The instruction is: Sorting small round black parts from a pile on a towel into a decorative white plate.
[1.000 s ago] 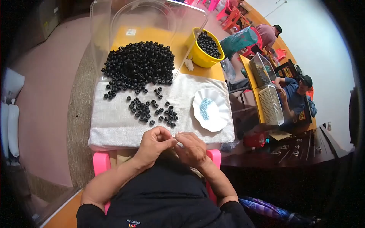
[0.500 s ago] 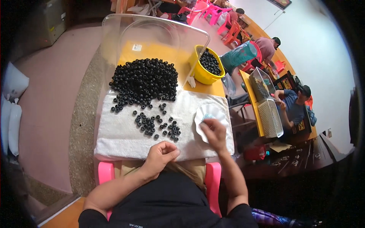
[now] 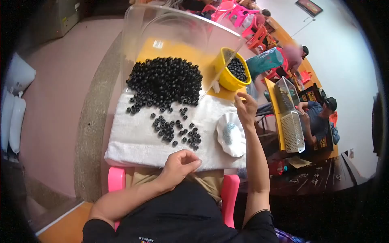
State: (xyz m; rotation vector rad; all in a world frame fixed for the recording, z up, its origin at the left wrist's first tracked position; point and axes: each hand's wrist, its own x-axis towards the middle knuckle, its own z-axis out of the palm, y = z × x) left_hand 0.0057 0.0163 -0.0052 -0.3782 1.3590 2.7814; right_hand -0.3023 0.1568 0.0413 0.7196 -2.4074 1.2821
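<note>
The left hand (image 3: 182,166) is near the close edge of the bench (image 3: 227,94). Its thumb and pointing finger meet at the tips. I cannot tell if something tiny is between them. The right hand (image 3: 246,108) is up by the right edge, farther away, with its fingers bent in. I cannot tell if it holds anything. It is near a yellow plastic tub (image 3: 229,79) with black beads in it. Its arm goes past the right side of a white, wavy-edged dish (image 3: 234,153). Some tiny light blue beads (image 3: 231,133) lie in the dish.

A white cloth towel (image 3: 137,137) covers the near part of the bench. On it, beyond the left hand, is a loose bunch of round black beads with holes (image 3: 164,130). Farther off is a big heap of the same black beads (image 3: 166,79), by a big clear plastic bin (image 3: 174,22). A few beads lie between the heap and the bunch. A crumpled white paper (image 3: 216,86) is just beside the tub. Two arms of a pink plastic chair (image 3: 116,181) show at the near side, left and right.

On the far right, a person in a blue shirt (image 3: 318,121) sits by a white basket with holes (image 3: 292,131).
</note>
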